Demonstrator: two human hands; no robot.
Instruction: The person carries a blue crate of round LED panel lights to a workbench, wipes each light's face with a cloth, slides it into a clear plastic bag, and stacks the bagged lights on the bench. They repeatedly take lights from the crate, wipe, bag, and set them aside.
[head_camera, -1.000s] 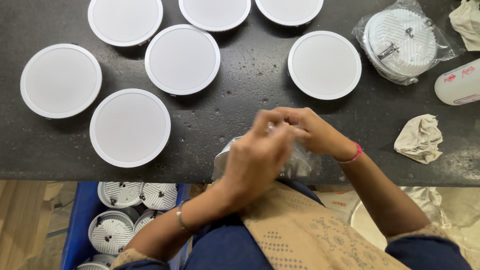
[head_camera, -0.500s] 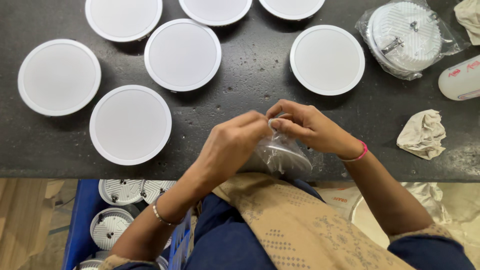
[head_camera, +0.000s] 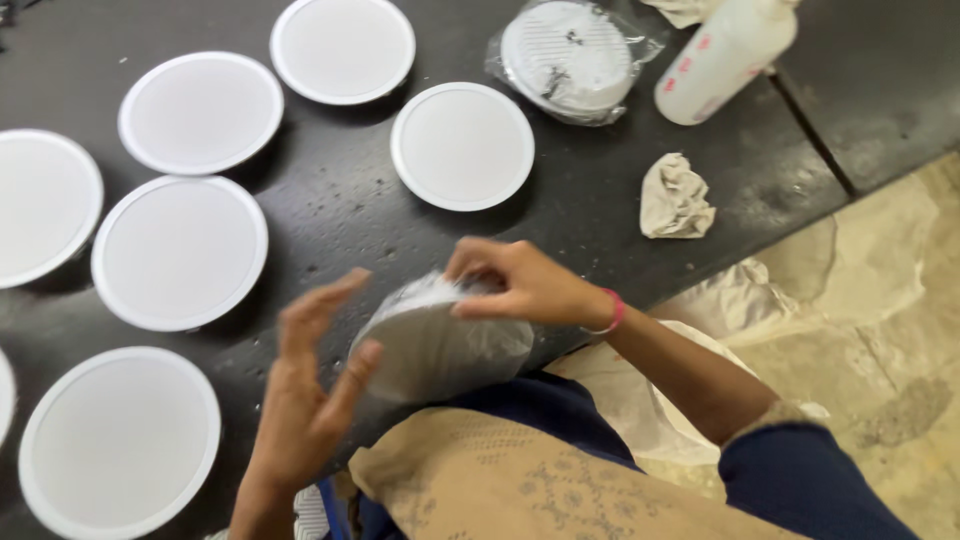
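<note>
**Bagged disc in my right hand**

My right hand (head_camera: 520, 285) pinches the top edge of a round white disc in a clear plastic bag (head_camera: 440, 345), holding it tilted above the near edge of the dark worktop (head_camera: 330, 215) — just in front of my lap. My left hand (head_camera: 310, 400) is spread wide, fingers apart, palm turned toward the disc; its fingertips are right at the disc's left rim, though I cannot tell whether they touch.

On the worktop lie bare white discs — one (head_camera: 462, 146) beyond my right hand, others (head_camera: 180, 252) to the left. Farther back sits another bagged disc (head_camera: 570, 58), with a white bottle (head_camera: 722, 55) just beside it. A crumpled cloth (head_camera: 675, 197) lies nearer, to the right.
</note>
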